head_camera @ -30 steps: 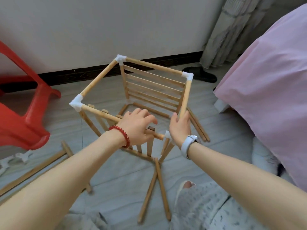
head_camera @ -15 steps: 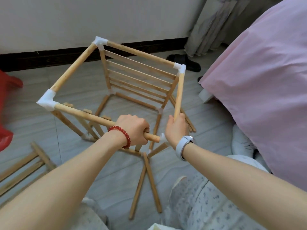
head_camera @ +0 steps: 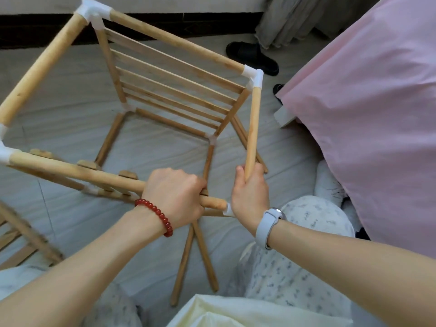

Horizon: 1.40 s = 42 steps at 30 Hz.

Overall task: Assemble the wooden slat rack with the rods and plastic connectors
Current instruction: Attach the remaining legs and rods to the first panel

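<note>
The left hand (head_camera: 175, 197) is wrapped round the near top rod (head_camera: 77, 171), whose free end points at the white corner connector (head_camera: 228, 208). The right hand (head_camera: 251, 192) grips the side rod (head_camera: 252, 128) just above that connector. Seating likely needs the rod aligned straight with the socket, pushed while the right hand braces.

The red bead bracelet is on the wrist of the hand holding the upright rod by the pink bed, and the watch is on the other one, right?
Not quite. The head view shows the red bead bracelet on the left hand, which grips the near horizontal rod. The right hand, holding the upright rod, wears the watch.
</note>
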Motion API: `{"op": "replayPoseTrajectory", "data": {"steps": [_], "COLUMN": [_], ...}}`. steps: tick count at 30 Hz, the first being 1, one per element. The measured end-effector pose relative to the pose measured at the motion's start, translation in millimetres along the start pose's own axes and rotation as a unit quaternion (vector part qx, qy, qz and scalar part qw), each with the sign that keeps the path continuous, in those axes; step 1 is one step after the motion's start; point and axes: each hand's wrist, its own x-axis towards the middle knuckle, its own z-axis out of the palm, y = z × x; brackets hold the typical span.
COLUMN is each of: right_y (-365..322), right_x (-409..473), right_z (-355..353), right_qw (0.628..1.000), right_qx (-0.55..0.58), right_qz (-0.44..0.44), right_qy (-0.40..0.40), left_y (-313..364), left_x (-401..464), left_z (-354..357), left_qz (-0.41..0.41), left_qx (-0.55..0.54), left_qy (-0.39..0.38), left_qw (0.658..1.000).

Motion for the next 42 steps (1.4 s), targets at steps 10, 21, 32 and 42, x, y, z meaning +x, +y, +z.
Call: {"op": "replayPoseTrajectory", "data": {"steps": [10, 21, 32, 42], "right_y": [1.9, -7.5, -14.2, -9.4], "right_x": [0.8, -0.1, 7.2, 2.4], "right_z": [-2.2, 7.6, 5.4, 1.4], "right_qw": [1.000, 1.000, 1.000, 0.980], "right_qx": [-0.016, -0.006, -0.010, 0.183], "right_qz": [-0.004, -0.001, -0.017, 0.004], "right_qy": [0.003, -0.001, -0.007, -0.079], "left_y": [7.0, 2.4, -3.6, -44.7], "left_x": [-8.2, 2.7, 8.0, -10.5], "left_z": [2.9, 0.9, -1.1, -7.9], "left_qz": [0.003, 0.007, 0.037, -0.045], "left_qx": [0.001, 0.028, 0.040, 0.065], "left_qy": [0.014, 0.011, 0.031, 0.025], "left_qw": [1.000, 1.000, 0.998, 0.997]}}
